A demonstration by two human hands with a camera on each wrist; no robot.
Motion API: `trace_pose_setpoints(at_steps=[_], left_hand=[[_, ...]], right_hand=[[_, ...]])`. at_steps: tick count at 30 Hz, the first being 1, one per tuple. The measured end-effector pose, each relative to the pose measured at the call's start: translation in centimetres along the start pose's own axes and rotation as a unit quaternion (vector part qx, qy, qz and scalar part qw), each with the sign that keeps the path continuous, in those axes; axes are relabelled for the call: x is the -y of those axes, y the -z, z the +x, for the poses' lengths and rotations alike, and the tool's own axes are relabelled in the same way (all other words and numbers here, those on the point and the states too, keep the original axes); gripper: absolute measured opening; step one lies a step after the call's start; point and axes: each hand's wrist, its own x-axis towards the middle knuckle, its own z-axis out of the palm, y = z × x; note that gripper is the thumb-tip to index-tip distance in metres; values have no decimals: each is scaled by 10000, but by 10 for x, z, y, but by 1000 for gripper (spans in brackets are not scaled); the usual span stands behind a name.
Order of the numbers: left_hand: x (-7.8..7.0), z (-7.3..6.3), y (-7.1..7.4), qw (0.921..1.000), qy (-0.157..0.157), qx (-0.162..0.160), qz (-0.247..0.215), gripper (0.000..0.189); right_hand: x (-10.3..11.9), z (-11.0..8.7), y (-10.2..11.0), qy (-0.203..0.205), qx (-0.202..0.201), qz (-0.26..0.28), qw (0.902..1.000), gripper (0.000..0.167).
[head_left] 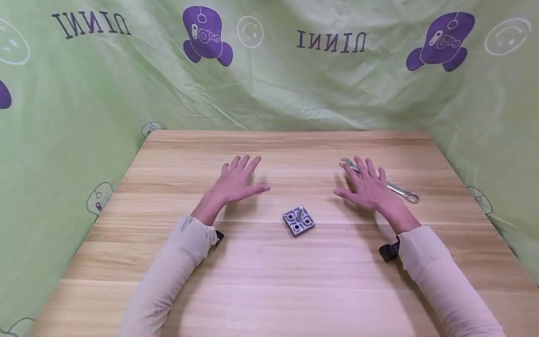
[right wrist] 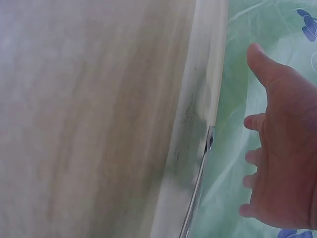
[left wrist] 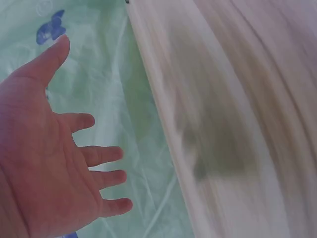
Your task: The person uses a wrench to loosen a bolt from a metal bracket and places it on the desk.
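A square grey metal plate [head_left: 297, 227] with several round holes lies on the table, and a bolt-like post [head_left: 300, 214] stands up from it. Left of the plate, my left hand [head_left: 236, 185] hovers over the tabletop with fingers spread and nothing in it. My right hand [head_left: 368, 188] is held above a silver wrench [head_left: 403, 191], hiding the middle of its shaft; fingers are spread and the palm is bare. In the right wrist view the wrench [right wrist: 194, 201] shows beside the hand, apart from it. The left wrist view shows the left palm [left wrist: 54, 163] facing the camera.
The wood-grain table [head_left: 269, 290] reaches back to a green cloth backdrop [head_left: 269, 89] printed with purple figures. Cloth also hangs along both sides. A black strap device [head_left: 389, 252] sits at the right wrist, another [head_left: 219, 237] at the left.
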Motion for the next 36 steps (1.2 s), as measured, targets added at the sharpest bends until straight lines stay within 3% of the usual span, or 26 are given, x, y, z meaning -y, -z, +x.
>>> trace_pose_setpoints(at_steps=[13,18,21,27,36], left_hand=[[-56,-6,0,9959,-876,208,-5,90],[-91,-14,8,9837,-1754,369,-146,63],[-112,-13,9,9757,-2136,453,190,44],[-133,-9,-6,9662,-2247,615,1099,26],[-139,-10,-18,9684,-2070,723,1189,21]], right_hand=[[-8,-4,4,-214,147,122,9996,93],[-8,-1,12,-247,198,121,9994,92],[-8,0,17,-292,200,139,9993,90],[-11,-2,16,-344,268,146,9989,88],[-20,-5,16,-521,349,44,9980,82]])
